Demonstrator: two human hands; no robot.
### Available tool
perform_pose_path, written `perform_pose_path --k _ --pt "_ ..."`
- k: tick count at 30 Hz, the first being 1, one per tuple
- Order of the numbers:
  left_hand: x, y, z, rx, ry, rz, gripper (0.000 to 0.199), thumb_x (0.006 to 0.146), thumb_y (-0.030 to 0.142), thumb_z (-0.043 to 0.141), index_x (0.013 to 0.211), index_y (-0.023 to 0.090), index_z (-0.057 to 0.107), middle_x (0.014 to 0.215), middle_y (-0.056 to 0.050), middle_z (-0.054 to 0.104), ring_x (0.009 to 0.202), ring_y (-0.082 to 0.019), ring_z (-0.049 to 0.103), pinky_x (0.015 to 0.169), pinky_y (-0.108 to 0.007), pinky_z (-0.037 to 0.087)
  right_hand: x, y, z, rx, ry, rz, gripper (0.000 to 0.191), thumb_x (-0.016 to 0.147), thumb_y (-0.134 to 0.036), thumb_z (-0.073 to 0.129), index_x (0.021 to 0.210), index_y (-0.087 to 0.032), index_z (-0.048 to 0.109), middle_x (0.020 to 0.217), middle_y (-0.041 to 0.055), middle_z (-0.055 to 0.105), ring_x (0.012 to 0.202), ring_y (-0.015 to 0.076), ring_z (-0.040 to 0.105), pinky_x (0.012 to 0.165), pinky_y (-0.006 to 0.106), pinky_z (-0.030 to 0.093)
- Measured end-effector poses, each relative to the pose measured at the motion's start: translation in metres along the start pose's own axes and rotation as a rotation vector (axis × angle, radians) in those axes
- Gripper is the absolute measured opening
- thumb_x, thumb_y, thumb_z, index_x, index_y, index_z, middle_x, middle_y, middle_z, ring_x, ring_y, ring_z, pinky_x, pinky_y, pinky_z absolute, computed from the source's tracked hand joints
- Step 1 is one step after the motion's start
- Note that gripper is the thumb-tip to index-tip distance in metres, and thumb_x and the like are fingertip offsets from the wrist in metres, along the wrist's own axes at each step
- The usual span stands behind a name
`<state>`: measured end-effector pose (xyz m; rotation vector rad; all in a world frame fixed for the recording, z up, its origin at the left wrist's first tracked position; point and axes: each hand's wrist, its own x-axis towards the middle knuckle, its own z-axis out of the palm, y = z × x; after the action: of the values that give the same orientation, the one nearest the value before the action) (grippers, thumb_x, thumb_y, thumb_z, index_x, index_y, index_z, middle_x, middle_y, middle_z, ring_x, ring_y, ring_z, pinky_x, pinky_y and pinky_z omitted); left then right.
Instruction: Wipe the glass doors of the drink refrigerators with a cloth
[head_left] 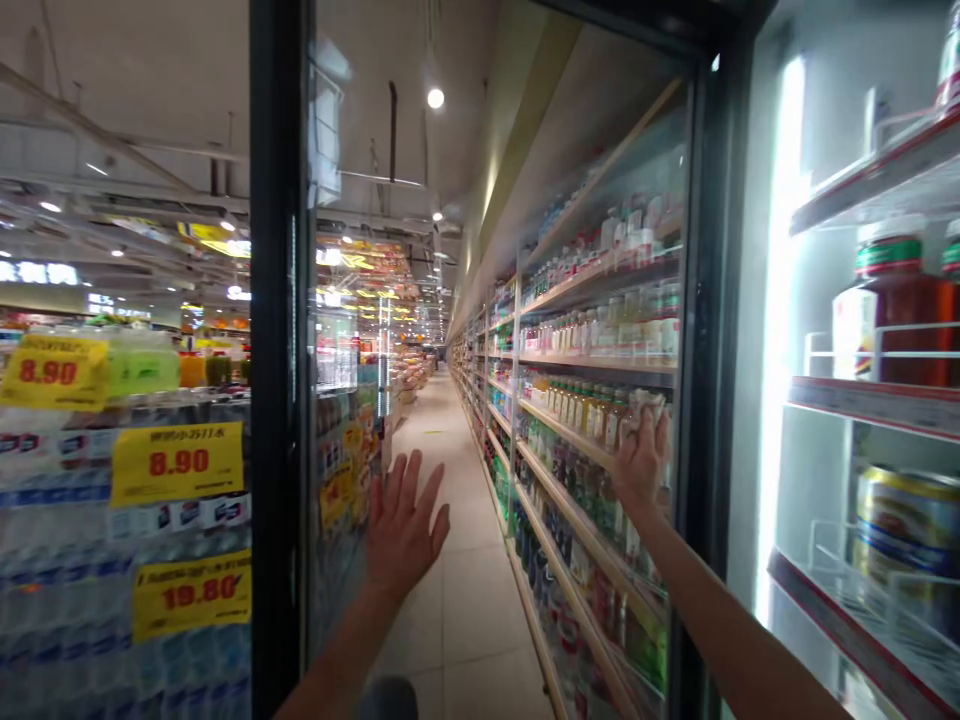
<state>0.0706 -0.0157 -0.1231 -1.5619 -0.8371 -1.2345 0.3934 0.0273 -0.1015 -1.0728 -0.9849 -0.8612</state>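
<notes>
A glass cooler door (450, 420) in a black frame stands swung out before me, and the store aisle shows through its pane. At the left of the pane, my left hand (405, 520) is raised with its fingers spread and nothing in it; its palm seems to lie against the glass. Near the frame's right side, my right hand (643, 455) presses a crumpled whitish cloth (646, 405) to the glass. The cloth's lower part is hidden by the fingers.
Lit cooler shelves (870, 400) at the right hold dark red bottles (900, 305) and a gold-and-blue can (907, 530). Shelves of bottles (592, 410) appear in the glass. Left of the door frame (277, 360), stacked water packs (67, 600) carry yellow price signs (178, 462).
</notes>
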Motion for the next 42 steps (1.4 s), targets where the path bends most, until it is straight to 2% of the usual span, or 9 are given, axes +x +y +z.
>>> perform_pose_path --k 2,7,14,20,27,33,35,39,42 --pt "0.001 0.001 0.000 -0.012 0.004 -0.013 0.061 0.084 0.025 0.053 0.141 0.024 0.033 0.150 -0.010 0.029 0.141 -0.024 0.020 0.115 -0.047 0.014 0.006 -0.010 0.003 -0.005 0.032 0.039 0.054 0.091 -0.021 0.031 0.145 -0.020 0.028 0.150 0.0155 0.027 0.139 0.0295 0.025 0.107 0.057 0.028" --pt "0.000 0.001 0.001 -0.016 0.017 -0.015 0.062 0.084 0.026 0.052 0.143 0.025 0.030 0.150 -0.009 0.028 0.141 -0.023 0.019 0.116 -0.046 0.013 -0.017 -0.039 -0.001 0.090 -0.249 -0.592 0.056 0.089 -0.016 0.037 0.143 -0.031 0.030 0.144 0.0071 0.041 0.138 0.0223 0.028 0.110 0.047 0.027" --pt "-0.002 -0.002 0.003 0.046 -0.017 0.014 0.065 0.083 0.023 0.054 0.143 0.023 0.030 0.149 -0.012 0.028 0.141 -0.025 0.020 0.114 -0.049 0.015 0.019 -0.021 0.005 -0.008 0.022 0.016 0.052 0.090 -0.021 0.031 0.141 -0.017 0.036 0.147 0.0183 0.033 0.137 0.0315 0.029 0.104 0.059 0.030" --pt "-0.004 -0.005 0.003 0.017 -0.020 0.002 0.065 0.083 0.024 0.054 0.143 0.026 0.029 0.149 -0.010 0.030 0.140 -0.025 0.023 0.115 -0.048 0.015 -0.019 -0.072 0.001 0.084 -0.314 -0.667 0.050 0.086 -0.015 0.042 0.133 -0.032 0.046 0.138 0.0044 0.049 0.137 0.0212 0.031 0.112 0.046 0.025" --pt "-0.004 -0.005 0.003 0.066 -0.035 0.020 0.056 0.082 0.024 0.053 0.137 0.020 0.041 0.146 -0.014 0.035 0.141 -0.026 0.020 0.114 -0.049 0.016 0.032 -0.052 0.012 -0.014 0.010 -0.003 0.050 0.090 -0.022 0.034 0.139 -0.017 0.040 0.145 0.0189 0.037 0.136 0.0316 0.032 0.102 0.057 0.032" --pt "-0.001 -0.005 -0.003 0.037 -0.039 0.021 0.051 0.083 0.024 0.052 0.133 0.020 0.046 0.143 -0.014 0.041 0.139 -0.026 0.026 0.113 -0.048 0.019 -0.011 -0.116 0.008 0.114 -0.313 -0.627 0.050 0.085 -0.019 0.045 0.133 -0.032 0.047 0.141 0.0028 0.046 0.138 0.0226 0.029 0.113 0.048 0.018" --pt "0.006 -0.011 -0.009 0.016 -0.055 0.018 0.050 0.084 0.022 0.050 0.133 0.021 0.045 0.140 -0.013 0.046 0.137 -0.025 0.031 0.113 -0.047 0.019 -0.003 -0.117 0.010 0.110 -0.295 -0.588 0.051 0.084 -0.019 0.044 0.134 -0.031 0.045 0.142 0.0037 0.045 0.138 0.0239 0.028 0.113 0.049 0.018" --pt "0.024 -0.033 -0.018 0.094 0.022 -0.059 0.054 0.084 0.025 0.051 0.137 0.019 0.039 0.141 -0.014 0.044 0.138 -0.025 0.030 0.113 -0.047 0.019 0.042 -0.109 0.020 0.052 -0.116 -0.152 0.051 0.089 -0.022 0.035 0.140 -0.023 0.039 0.147 0.0119 0.037 0.138 0.0297 0.027 0.108 0.055 0.024" --pt "0.031 -0.045 -0.019 0.142 0.049 -0.061 0.059 0.085 0.027 0.052 0.140 0.019 0.034 0.143 -0.014 0.042 0.139 -0.025 0.027 0.113 -0.045 0.019 0.035 -0.119 0.014 0.078 -0.147 -0.223 0.050 0.089 -0.022 0.035 0.139 -0.023 0.040 0.147 0.0110 0.037 0.139 0.0279 0.026 0.109 0.054 0.022"
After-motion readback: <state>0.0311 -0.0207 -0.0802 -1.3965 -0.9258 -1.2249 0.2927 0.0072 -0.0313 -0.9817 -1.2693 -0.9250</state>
